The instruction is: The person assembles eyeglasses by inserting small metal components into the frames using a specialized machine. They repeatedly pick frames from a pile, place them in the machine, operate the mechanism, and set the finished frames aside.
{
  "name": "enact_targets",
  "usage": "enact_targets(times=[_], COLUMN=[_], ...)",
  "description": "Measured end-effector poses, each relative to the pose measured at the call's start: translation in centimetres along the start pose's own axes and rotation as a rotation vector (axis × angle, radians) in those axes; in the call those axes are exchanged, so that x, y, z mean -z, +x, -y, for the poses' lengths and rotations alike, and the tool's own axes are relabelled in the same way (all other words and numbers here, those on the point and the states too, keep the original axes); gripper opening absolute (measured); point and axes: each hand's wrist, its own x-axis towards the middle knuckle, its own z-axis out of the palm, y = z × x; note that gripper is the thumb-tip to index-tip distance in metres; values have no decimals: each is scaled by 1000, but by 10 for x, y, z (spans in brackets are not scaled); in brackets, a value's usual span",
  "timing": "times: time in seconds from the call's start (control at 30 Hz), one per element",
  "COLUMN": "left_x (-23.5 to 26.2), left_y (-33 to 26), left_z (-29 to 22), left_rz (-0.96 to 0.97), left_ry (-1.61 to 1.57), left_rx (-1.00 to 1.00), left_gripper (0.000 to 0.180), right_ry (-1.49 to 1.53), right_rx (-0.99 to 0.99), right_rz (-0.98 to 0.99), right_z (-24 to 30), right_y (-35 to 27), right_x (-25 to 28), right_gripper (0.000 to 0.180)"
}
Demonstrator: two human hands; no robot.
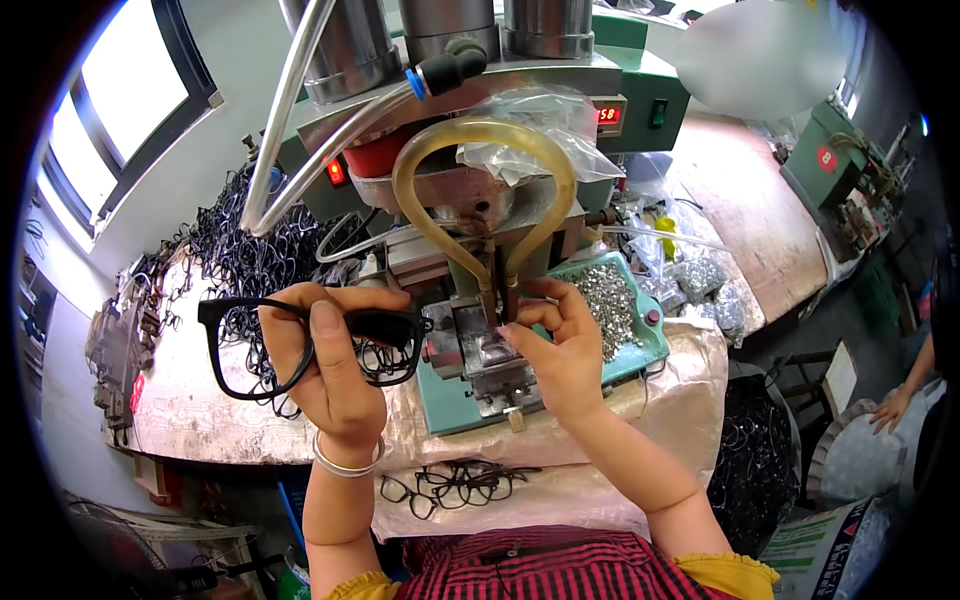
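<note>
My left hand [340, 370] grips a black eyeglass frame [240, 305] by its middle, between thumb and fingers. One rim sticks out to the left, and the other reaches toward the machine. At the metal fixture [492, 352] of the bench machine, my right hand [568, 350] has its thumb and fingers bent close together under the tubes. What they pinch, if anything, is too small to make out. A yellowish looped tube [565, 180] comes down to the two metal tips above the fixture.
A green tray [655, 345] with many small metal parts [605, 300] stands right of the fixture. Black glasses frames [455, 485] lie at the table's near edge. Dark frame pieces [255, 240] are heaped at the left. Plastic bags [695, 275] sit at the right; another person's hand [890, 410] shows beyond.
</note>
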Motion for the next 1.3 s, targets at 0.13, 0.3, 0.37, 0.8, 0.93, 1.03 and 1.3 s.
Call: enact_targets(times=[0.13, 0.3, 0.37, 0.8, 0.93, 1.03, 1.3], left_x=[6, -1, 25, -34, -36, -34, 23], left_y=[0, -22, -53, -94, -98, -95, -128], left_z=[-1, -34, -21, 11, 15, 15, -18], left_rz=[12, 159, 567, 355, 337, 360, 1100], left_ry=[53, -121, -428, -1039, -1110, -1010, -1222], left_rx=[-5, 262, 500, 1457, 1436, 1463, 899], left_gripper=[16, 21, 22, 17, 16, 19, 43], right_ry=[-2, -208, -542, -1349, -1490, -1680, -1440], right_rx=[14, 60, 214, 505, 432, 517, 630], right_rz=[22, 35, 166, -252, -102, -53, -114], right_z=[0, 29, 47, -18, -27, -41, -31], right_y=[2, -19, -29, 24, 20, 30, 34], right_x=[-4, 1, 30, 131, 115, 118, 130], right_gripper=[52, 47, 40, 9, 21, 24, 5])
